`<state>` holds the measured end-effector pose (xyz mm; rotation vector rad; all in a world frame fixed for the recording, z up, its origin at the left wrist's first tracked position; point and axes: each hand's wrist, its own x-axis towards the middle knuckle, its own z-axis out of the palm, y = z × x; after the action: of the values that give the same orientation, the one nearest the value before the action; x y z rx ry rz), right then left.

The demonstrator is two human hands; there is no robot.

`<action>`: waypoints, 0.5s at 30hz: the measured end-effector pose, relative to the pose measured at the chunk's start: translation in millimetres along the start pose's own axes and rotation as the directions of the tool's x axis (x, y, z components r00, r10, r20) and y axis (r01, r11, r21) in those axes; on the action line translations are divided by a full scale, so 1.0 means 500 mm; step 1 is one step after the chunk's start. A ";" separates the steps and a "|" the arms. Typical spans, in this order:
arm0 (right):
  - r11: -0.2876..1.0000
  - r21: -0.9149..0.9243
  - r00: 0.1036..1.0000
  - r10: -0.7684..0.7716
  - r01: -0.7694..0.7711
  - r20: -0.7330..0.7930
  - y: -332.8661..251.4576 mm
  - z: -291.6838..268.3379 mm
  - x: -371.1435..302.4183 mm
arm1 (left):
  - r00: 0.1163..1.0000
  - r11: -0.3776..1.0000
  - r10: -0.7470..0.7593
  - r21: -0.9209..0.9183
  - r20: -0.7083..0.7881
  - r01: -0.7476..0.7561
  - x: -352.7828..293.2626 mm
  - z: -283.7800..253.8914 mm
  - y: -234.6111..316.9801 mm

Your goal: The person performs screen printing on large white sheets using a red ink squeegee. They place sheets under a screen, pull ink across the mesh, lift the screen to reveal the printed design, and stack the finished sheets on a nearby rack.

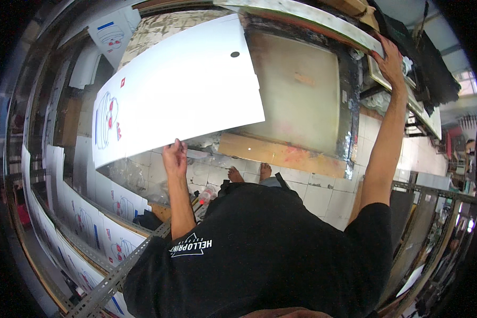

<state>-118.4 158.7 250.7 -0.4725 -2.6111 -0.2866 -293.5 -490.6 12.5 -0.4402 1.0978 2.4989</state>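
My left hand (175, 159) pinches the near edge of a large white printed sheet (180, 90), thumb and fingertips closed on it. Blue line drawings and red marks show at the sheet's left end, and a dark oval spot or hole sits near its far right corner. The sheet is tilted, its right end lying over a pale flat panel (302, 106) with a dark, ink-stained border. Far to the right, my right hand (391, 62) grips the end of a long, pale, raised frame (312, 24). Part of that grip is hidden behind the bar.
A stained wooden board (281, 153) runs along the panel's near side. On the left, metal racks (111, 281) hold several similar printed sheets (85, 220). Clear plastic (130, 175) lies on the tiled floor (323, 199). A side table (426, 119) and black cloth (429, 63) stand at right.
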 end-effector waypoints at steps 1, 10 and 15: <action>1.000 0.003 1.000 -0.018 0.018 -0.020 0.004 0.006 0.005 | 0.999 0.999 -0.034 0.040 -0.002 0.034 -0.026 0.000 -0.016; 0.994 0.075 0.997 0.071 -0.073 0.029 -0.023 -0.039 0.038 | 0.986 0.955 -0.164 0.246 -0.028 0.166 -0.209 -0.099 -0.104; 0.997 0.045 0.997 0.070 -0.069 -0.019 -0.023 -0.054 0.046 | 0.937 0.916 -0.340 0.251 0.080 0.311 -0.282 -0.158 -0.160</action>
<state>-130.8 146.8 283.9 -0.5406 -2.5695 -0.2086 -122.5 -529.5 -29.7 -0.3629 1.1488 2.0484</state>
